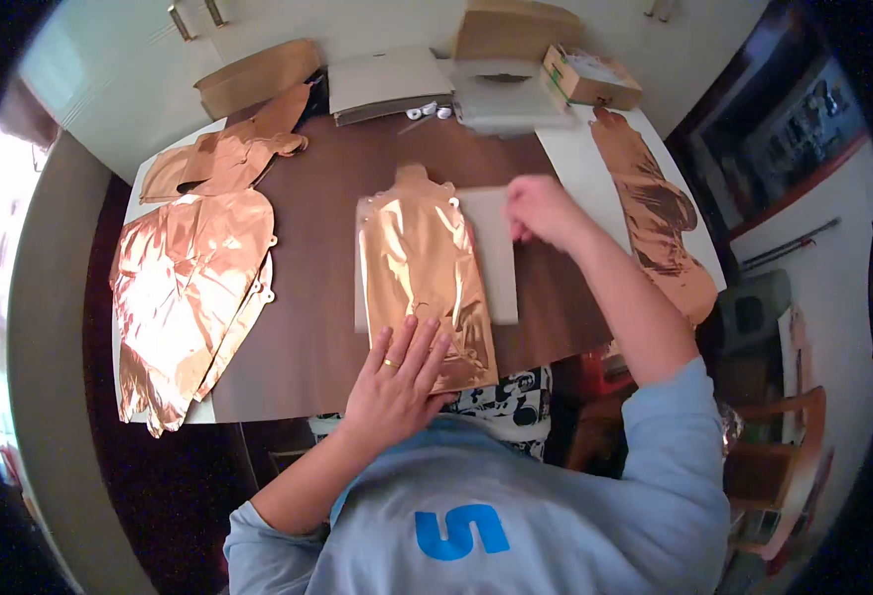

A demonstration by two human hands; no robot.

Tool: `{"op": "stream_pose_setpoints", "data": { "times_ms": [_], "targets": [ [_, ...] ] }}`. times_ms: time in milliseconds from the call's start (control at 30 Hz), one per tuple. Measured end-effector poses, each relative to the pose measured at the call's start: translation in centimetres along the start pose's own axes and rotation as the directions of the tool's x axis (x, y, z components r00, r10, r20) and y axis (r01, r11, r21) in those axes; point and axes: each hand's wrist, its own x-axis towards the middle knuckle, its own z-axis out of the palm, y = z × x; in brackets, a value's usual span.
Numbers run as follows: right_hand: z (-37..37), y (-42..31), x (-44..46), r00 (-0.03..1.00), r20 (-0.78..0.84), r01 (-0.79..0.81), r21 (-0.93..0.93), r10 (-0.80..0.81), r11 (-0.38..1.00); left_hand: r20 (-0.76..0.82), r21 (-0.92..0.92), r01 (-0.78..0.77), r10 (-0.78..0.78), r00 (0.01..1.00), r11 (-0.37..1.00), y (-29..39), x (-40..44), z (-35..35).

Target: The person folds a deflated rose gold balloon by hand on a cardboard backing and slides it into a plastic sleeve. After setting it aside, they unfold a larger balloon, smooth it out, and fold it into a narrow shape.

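Observation:
A shiny copper-coloured foil piece (422, 268) lies in front of me over a pale flat sheet (499, 268) on the brown table surface (298, 297). My left hand (397, 382) rests flat on the foil's near end, fingers stretched out, a ring on one finger. Over the right edge of the pale sheet is my right hand (546, 211), its fingers curled together and slightly blurred; what they hold, if anything, is too small to make out.
More foil pieces lie at the left (193, 288) and along the right edge (645, 198). At the back stand a grey cardboard stack (387, 84), small white rolls (427, 112), clear plastic packs (506, 102) and an open box (595, 79). A wooden chair (804, 466) is at the right.

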Motion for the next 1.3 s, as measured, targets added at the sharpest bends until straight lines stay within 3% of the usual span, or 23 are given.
{"op": "stream_pose_setpoints", "data": {
  "times_ms": [33, 100, 167, 233, 333, 533, 667, 767, 833, 933, 1033, 1133, 1233, 1300],
  "targets": [
    [-0.9, 0.2, 0.6, 0.990, -0.136, 0.049, 0.074, -0.038, 0.996, 0.007, 0.006, 0.002, -0.002, 1.000, 1.000, 0.0, 0.0, 0.0],
    [-4.1, 1.9, 2.3, 0.972, -0.235, 0.028, 0.162, 0.011, 0.986, 0.038, 0.025, 0.004, -0.005, 0.999, 1.000, 0.0, 0.0, -0.2],
    [-7.4, 3.4, 3.2, 0.940, -0.323, -0.071, 0.129, 0.110, 0.989, 0.056, 0.029, 0.006, -0.007, 0.998, 1.000, 0.0, -0.3, -0.2],
    [-9.9, 4.8, 2.4, 0.921, -0.375, -0.068, 0.101, 0.101, 0.993, 0.062, 0.016, 0.003, -0.004, 0.998, 1.000, 0.1, -0.6, -0.2],
    [-12.0, 4.5, -1.0, 0.926, -0.333, -0.195, -0.023, 0.177, 0.981, 0.017, 0.040, -0.005, 0.004, 1.000, 0.999, 0.3, -0.9, 0.4],
    [-8.5, 3.4, -6.2, 0.952, -0.172, -0.275, -0.108, 0.254, 0.955, -0.226, -0.125, 0.154, -0.179, 0.958, 0.980, 0.9, -0.8, 0.5],
    [-2.2, 3.1, -6.5, 0.987, 0.110, -0.118, 0.014, 0.116, 0.993, -0.257, -0.060, 0.155, -0.165, 0.952, 0.986, 1.6, -0.2, 0.1],
    [1.3, 0.9, -6.1, 0.982, 0.177, -0.062, -0.029, 0.066, 0.998, -0.234, -0.038, 0.134, -0.140, 0.962, 0.990, 2.0, 0.4, 0.0],
    [2.6, -0.3, -5.9, 0.978, 0.204, -0.026, -0.038, 0.033, 0.999, -0.137, 0.017, 0.131, -0.128, 0.982, 0.991, 1.8, 0.4, -0.3],
    [4.2, -0.3, -6.6, 0.942, -0.128, 0.249, -0.357, -0.311, 0.900, -0.107, 0.034, 0.128, -0.124, 0.986, 0.991, 1.4, 0.4, 0.2],
    [3.8, -2.2, -10.6, 0.943, -0.152, 0.184, -0.504, -0.297, 0.844, -0.147, -0.033, 0.135, -0.139, 0.979, 0.990, 1.3, 0.4, 0.9],
    [3.7, -1.9, -13.9, 0.994, 0.111, 0.014, -0.302, 0.021, 0.953, -0.143, -0.086, 0.146, -0.157, 0.977, 0.986, 1.5, 0.6, 0.5],
    [4.3, -1.3, -15.7, 0.964, 0.218, -0.170, 0.058, 0.154, 0.984, -0.147, -0.107, 0.137, -0.152, 0.977, 0.985, 1.4, 0.6, 0.4],
    [4.8, -0.9, -16.2, 0.957, 0.247, -0.211, 0.226, 0.154, 0.951, -0.159, -0.101, 0.133, -0.148, 0.976, 0.986, 1.2, 0.7, 0.8]
  ]
}}
